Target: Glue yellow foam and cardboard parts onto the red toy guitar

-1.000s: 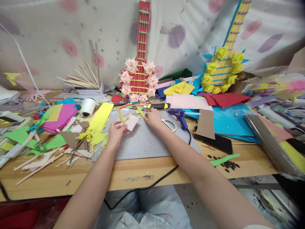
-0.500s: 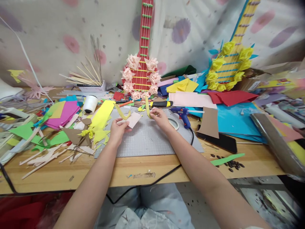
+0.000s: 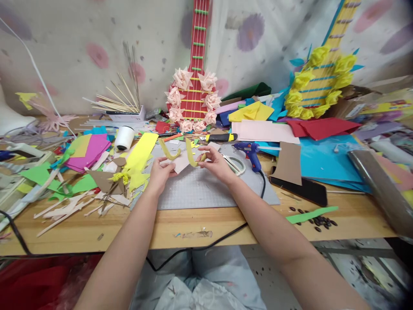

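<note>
Over the grey cutting mat point(image 3: 196, 193), my left hand point(image 3: 159, 175) pinches a small pale pink paper card point(image 3: 182, 163). A curved yellow strip point(image 3: 166, 150) rises at that card's left side; whether it is attached or only gripped I cannot tell. My right hand point(image 3: 217, 163) is closed on a second curled yellow strip point(image 3: 189, 153), held close to the card's right edge. Scissors with pale handles point(image 3: 238, 165) lie just right of my right hand, their blades hidden behind it. A blue glue gun point(image 3: 251, 154) rests farther right, with its black cord running toward the front edge.
Paper scraps point(image 3: 72, 202) and a white roll point(image 3: 124, 138) are at left. A yellow-black cutter point(image 3: 222, 137) lies behind the mat. A red paper guitar point(image 3: 193, 101) and a yellow one point(image 3: 318, 88) stand at the back. A phone point(image 3: 311, 193) and dark beads point(image 3: 319, 221) are at right.
My right hand has brought its yellow strip left and down, closer to the pink card. More of the scissors' handles now shows. The whole view has shifted slightly.
</note>
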